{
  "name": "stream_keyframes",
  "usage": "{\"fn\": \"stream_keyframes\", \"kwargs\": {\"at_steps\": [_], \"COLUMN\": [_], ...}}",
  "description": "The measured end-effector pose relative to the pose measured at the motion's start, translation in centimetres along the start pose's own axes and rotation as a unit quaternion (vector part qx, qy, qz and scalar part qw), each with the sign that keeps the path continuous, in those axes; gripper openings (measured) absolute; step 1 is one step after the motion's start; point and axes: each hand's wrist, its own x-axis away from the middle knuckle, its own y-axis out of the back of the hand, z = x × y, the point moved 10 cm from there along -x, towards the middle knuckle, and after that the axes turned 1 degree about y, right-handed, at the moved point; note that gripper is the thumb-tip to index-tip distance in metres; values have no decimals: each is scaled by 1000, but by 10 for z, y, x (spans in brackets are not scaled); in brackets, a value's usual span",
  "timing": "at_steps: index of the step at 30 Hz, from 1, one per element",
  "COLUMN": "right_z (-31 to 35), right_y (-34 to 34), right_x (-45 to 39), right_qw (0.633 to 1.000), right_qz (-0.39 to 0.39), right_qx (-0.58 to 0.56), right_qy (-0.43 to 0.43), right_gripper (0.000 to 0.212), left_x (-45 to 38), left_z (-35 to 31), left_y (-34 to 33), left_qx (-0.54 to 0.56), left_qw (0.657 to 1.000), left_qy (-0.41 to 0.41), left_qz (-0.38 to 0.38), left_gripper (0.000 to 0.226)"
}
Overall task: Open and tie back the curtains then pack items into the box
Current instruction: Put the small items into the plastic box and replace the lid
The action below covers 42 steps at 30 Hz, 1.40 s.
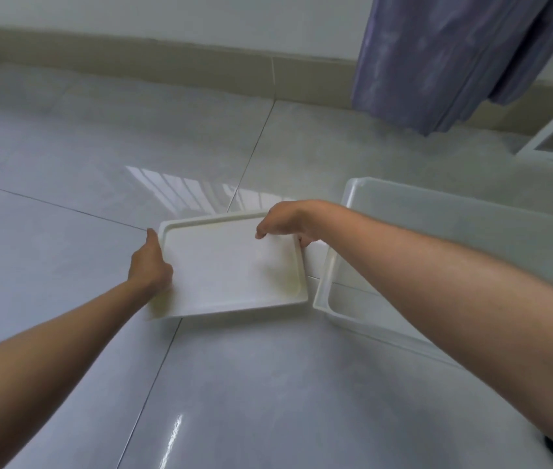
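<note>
White tray point(231, 265), no readable writing

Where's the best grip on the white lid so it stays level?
Probably by its raised rim on the two short edges, one hand from each side. The white lid is wide, flat and shallow, so opposite edges balance it. The left hand and right hand already hold it this way beside the clear box.
</note>
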Motion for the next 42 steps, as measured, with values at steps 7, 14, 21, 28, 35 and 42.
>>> {"fn": "stream_keyframes", "kwargs": {"at_steps": [7,14,21,28,35,42], "right_z": [47,14,-228,-427,-505,-493], "right_y": [19,163,224,141,72,68], "right_x": [37,215,352,389,371,327], "right_qw": [986,911,842,843,875,910], "right_qz": [-42,-272,-480,-483,-417,-369], "right_qx": [-120,-151,-229,-197,-109,-2], "right_qy": [107,272,89,-133,-220,-188], "right_gripper": [49,20,14,16,45,42], "left_x": [0,78,325,478,478,443], "left_z": [-14,-223,-421,-482,-422,-383], "left_y": [2,64,23,-167,-305,-344], "left_qx": [13,95,105,-42,-263,-302], "left_qw": [1000,913,728,715,739,771], "left_qy": [-9,-378,-675,-685,-601,-531], "left_qz": [-5,-126,-58,136,151,179], "left_gripper": [74,52,46,44,51,59]}}
